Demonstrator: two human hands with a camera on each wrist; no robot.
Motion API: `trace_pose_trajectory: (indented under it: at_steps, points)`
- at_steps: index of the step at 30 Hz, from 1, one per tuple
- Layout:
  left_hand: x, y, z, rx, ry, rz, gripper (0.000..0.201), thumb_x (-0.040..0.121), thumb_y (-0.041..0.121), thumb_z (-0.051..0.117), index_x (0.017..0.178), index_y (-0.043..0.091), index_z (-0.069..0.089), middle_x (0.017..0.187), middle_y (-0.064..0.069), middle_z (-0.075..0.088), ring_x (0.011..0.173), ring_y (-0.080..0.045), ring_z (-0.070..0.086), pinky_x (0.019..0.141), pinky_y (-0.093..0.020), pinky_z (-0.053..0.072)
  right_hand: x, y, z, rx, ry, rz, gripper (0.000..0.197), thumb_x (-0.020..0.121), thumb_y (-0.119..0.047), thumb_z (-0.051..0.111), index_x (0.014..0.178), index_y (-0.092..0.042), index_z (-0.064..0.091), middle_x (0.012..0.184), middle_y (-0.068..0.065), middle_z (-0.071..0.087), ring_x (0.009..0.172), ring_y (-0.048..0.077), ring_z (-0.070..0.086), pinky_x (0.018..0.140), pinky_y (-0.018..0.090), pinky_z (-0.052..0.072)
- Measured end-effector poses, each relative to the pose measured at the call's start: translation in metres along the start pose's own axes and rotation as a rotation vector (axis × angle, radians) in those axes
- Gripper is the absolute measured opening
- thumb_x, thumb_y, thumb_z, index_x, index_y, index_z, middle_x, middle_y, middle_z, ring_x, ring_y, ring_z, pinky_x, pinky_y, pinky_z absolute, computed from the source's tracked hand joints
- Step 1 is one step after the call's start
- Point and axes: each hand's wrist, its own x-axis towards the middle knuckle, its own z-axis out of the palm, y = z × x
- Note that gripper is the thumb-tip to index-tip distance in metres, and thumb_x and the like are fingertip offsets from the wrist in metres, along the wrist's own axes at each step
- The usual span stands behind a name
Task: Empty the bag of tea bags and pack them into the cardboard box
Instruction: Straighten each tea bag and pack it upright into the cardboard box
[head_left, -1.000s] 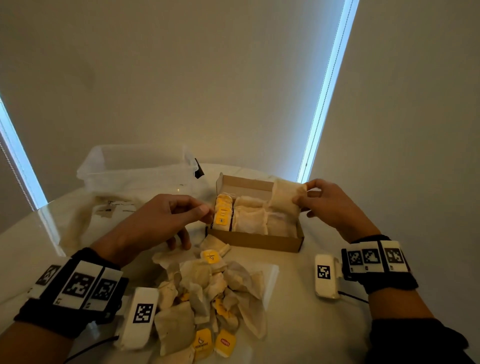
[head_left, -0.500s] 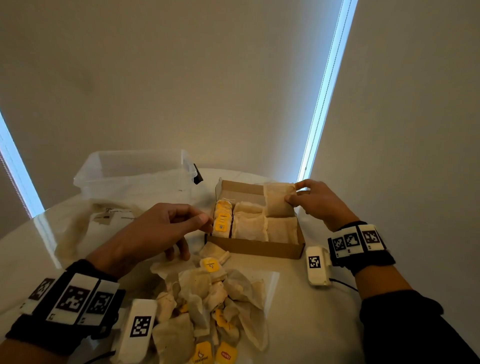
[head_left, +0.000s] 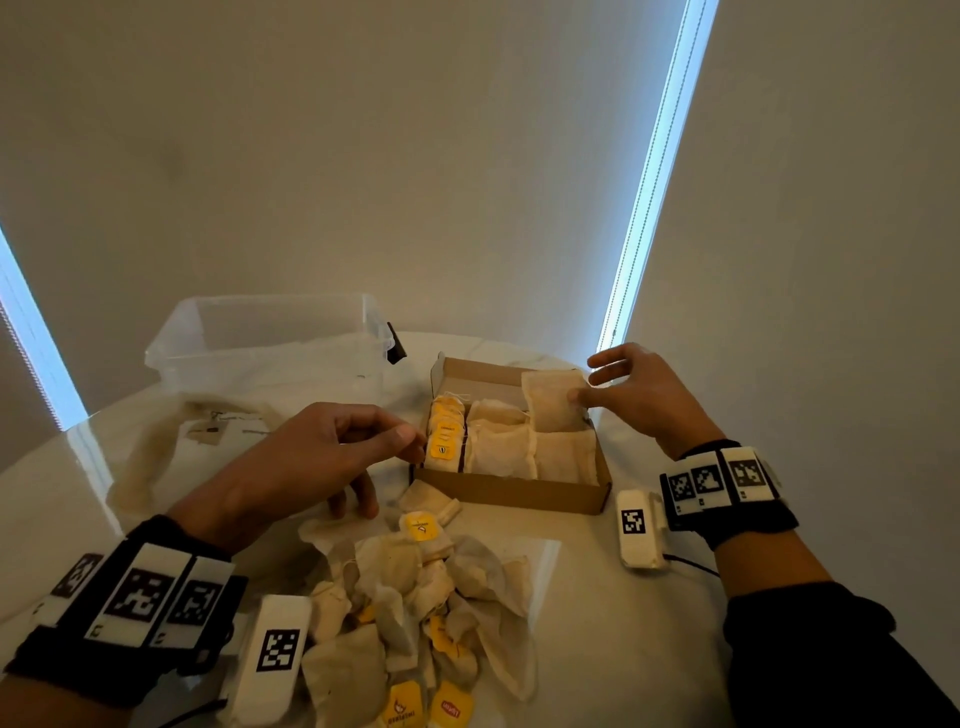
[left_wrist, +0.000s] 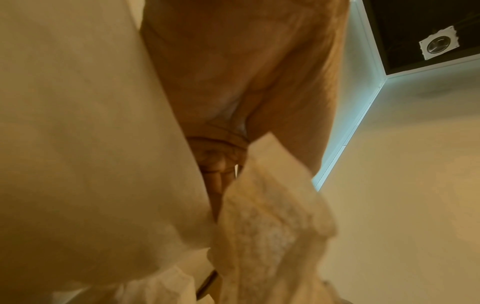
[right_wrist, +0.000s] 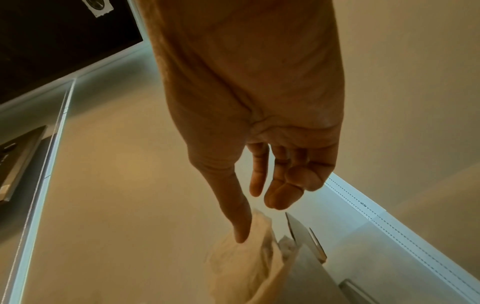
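Note:
The cardboard box (head_left: 511, 489) lies open at table centre, with a row of yellow tags (head_left: 442, 436) at its left end and tea bags beside them. My left hand (head_left: 408, 441) hovers at that end, thumb and forefinger pinched at the nearest tag, other fingers curled. One tea bag (head_left: 550, 408) stands upright in the far right corner. My right hand (head_left: 587, 382) has its thumb against that bag (right_wrist: 244, 267), the other fingers spread and off it. A pile of loose tea bags (head_left: 415, 597) lies in front of the box. The left wrist view shows curled fingers (left_wrist: 221, 162) behind a blurred tea bag (left_wrist: 272, 226).
An empty clear plastic tub (head_left: 270, 338) stands at the back left. The limp cloth bag (head_left: 171, 441) lies in front of it. The round white table (head_left: 597, 623) has bare surface at the right, and window blinds hang close behind it.
My right hand brought the tea bag down into the box's far right corner and opened its fingers, leaving only the thumb on it. The left hand stayed at the tags.

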Motion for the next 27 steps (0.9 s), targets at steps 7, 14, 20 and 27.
trace_pose_trajectory:
  at_steps: [7,14,20,27]
  points:
    - [-0.001,0.000,0.000,-0.006,0.008,-0.021,0.025,0.104,0.038,0.060,0.116,0.027,0.079,0.117,0.014,0.078,0.069,-0.024,0.076,0.056,-0.027,0.056,-0.002,0.005,0.001,0.018,-0.023,-0.031,0.026,0.086,-0.013,0.088,0.104,-0.017,0.070,0.099,0.006,0.071,0.081,0.019,0.067,0.064,0.023,0.051]
    - [-0.002,0.000,-0.001,-0.014,-0.005,-0.010,0.026,0.104,0.039,0.059,0.118,0.027,0.077,0.116,0.014,0.079,0.069,-0.023,0.075,0.057,-0.028,0.056,-0.004,-0.015,0.001,-0.289,-0.242,-0.230,0.031,0.092,-0.006,0.080,0.116,-0.027,0.081,0.113,-0.009,0.073,0.098,0.004,0.068,0.081,0.014,0.049]
    - [-0.001,0.000,0.000,-0.019,-0.007,-0.007,0.026,0.104,0.040,0.059,0.116,0.027,0.079,0.114,0.015,0.079,0.069,-0.023,0.075,0.059,-0.030,0.056,0.001,-0.031,0.009,-0.643,-0.358,-0.259,0.040,0.094,-0.016,0.079,0.134,-0.021,0.073,0.124,-0.002,0.072,0.107,0.013,0.063,0.099,0.031,0.053]
    - [-0.002,0.000,-0.001,-0.020,-0.010,-0.001,0.027,0.104,0.040,0.059,0.115,0.027,0.079,0.114,0.015,0.079,0.070,-0.023,0.075,0.059,-0.028,0.056,0.006,-0.035,0.015,-0.726,-0.375,-0.300,0.037,0.093,-0.021,0.081,0.130,-0.022,0.075,0.114,-0.004,0.070,0.101,0.014,0.065,0.084,0.025,0.050]
